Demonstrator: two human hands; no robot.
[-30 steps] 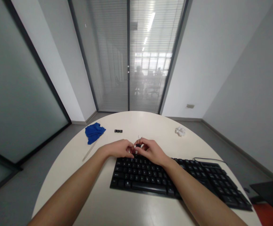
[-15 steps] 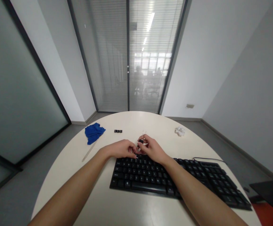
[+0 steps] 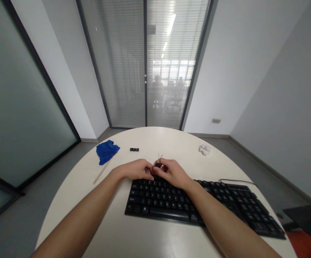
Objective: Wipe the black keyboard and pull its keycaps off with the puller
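A black keyboard (image 3: 198, 204) lies on the round white table (image 3: 150, 236) in front of me. My right hand (image 3: 173, 172) is over the keyboard's far left edge and pinches a thin wire keycap puller (image 3: 159, 158), whose loop sticks up past my fingers. A small black keycap (image 3: 158, 165) sits between the fingertips of both hands. My left hand (image 3: 136, 169) rests beside it with its fingertips closed against that keycap. Three loose black keycaps (image 3: 134, 149) lie in a row farther back on the table.
A crumpled blue cloth (image 3: 106, 151) lies at the back left, with a thin pale stick (image 3: 101, 172) just in front of it. A wad of white paper (image 3: 204, 149) sits at the back right. The keyboard's cable (image 3: 237, 181) runs right. Glass walls surround the room.
My right hand rose slightly with the puller half a second ago, then came back down to the keyboard's far edge, where both hands meet at the keycap again.
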